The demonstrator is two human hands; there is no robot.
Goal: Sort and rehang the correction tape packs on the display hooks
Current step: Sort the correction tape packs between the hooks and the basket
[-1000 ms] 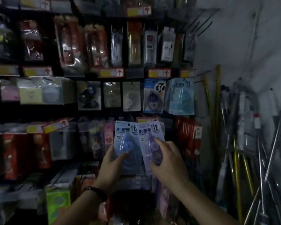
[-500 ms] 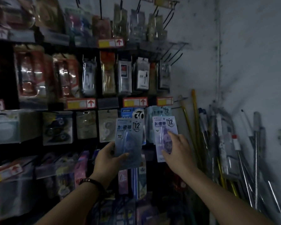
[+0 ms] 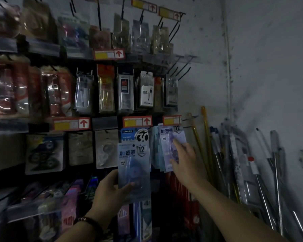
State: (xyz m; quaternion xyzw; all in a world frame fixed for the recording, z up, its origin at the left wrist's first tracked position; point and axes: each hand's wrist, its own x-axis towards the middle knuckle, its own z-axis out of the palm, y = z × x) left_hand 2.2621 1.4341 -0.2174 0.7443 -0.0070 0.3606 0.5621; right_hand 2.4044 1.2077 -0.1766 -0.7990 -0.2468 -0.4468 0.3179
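Centre frame: left hand (image 3: pixel 110 191) grips a likely light, stiff blue pack (image 3: pixel 134 159) low; right hand (image 3: pixel 187 163) presses flat on a purple pack (image 3: pixel 168 142).

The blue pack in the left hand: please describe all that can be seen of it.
The blue pack is a blue card with a clear blister over a tape dispenser, printed characters and a badge with 12. It is upright, partly covering the pack marked 30. The left hand grips its lower part, thumb across the front.
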